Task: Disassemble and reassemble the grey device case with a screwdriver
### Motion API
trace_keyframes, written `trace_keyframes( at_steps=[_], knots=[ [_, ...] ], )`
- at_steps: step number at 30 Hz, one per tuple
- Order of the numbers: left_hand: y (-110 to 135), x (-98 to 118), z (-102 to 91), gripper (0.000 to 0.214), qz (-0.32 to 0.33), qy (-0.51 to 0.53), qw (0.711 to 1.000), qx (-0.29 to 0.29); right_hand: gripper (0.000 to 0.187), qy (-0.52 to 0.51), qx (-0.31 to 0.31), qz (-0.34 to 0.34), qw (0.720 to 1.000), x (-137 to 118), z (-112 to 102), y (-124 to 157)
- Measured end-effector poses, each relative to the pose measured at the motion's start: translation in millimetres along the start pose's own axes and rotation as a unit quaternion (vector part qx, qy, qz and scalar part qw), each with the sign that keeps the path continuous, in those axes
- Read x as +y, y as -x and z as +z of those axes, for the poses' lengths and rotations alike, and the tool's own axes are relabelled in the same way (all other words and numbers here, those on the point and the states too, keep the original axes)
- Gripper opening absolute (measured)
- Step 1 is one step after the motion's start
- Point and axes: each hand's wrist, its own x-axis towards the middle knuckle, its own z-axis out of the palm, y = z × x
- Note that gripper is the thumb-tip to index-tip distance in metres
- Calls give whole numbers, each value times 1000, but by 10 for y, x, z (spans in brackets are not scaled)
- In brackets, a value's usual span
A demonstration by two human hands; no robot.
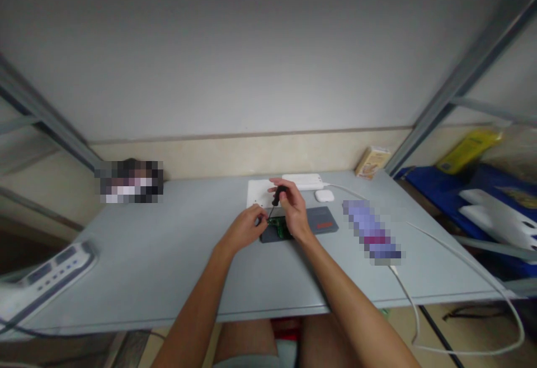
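Left hand (247, 228) and right hand (296, 211) bare, forearms (199, 301) bare too. Pale grey clothing (287, 352) low in view, thighs (247, 337) bare beyond it.

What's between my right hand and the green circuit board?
In the head view, a black-handled screwdriver, held in the right hand and sloping down toward the green circuit board near the left hand.

No readable wording is being shown: a red marking is being carried at three o'clock on a dark gray pad (312, 222), while blurred print is being borne by a small box (372, 162) and, farther out, a yellow packet (469, 151), both toward two o'clock.
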Motion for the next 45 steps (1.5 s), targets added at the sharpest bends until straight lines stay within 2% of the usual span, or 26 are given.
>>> trace_keyframes(
  at_steps=[4,6,11,13,19,25,31,36,41,45],
  knots=[
    [3,12,-8,13,-1,-1,1000,2,13,96,68,-47,992,-23,52,15],
    [4,26,-16,14,-1,-1,1000,1,9,99,87,-48,990,-8,42,5],
    [5,49,-29,15,3,2,1000,-5,24,-4,20,11,1000,30,-15,-18],
    [6,44,-29,15,3,4,1000,-7,23,-8,7,15,1000,20,-16,-21],
    [6,22,-24,14,8,4,1000,1,9,73,79,-27,994,-6,-41,-58],
    [2,43,-28,15,16,11,1000,3,27,-45,13,42,998,17,-71,-66],
    [6,41,-24,14,13,12,1000,7,19,5,59,21,998,8,-36,-66],
    [14,35,-14,13,-5,5,1000,14,25,-55,14,41,998,-11,-70,-90],
    [16,28,-4,13,12,11,1000,15,20,-14,51,37,998,21,-39,-78],
    [8,27,-5,14,10,11,1000,14,24,-80,30,70,994,37,-36,-71]
  ],
)
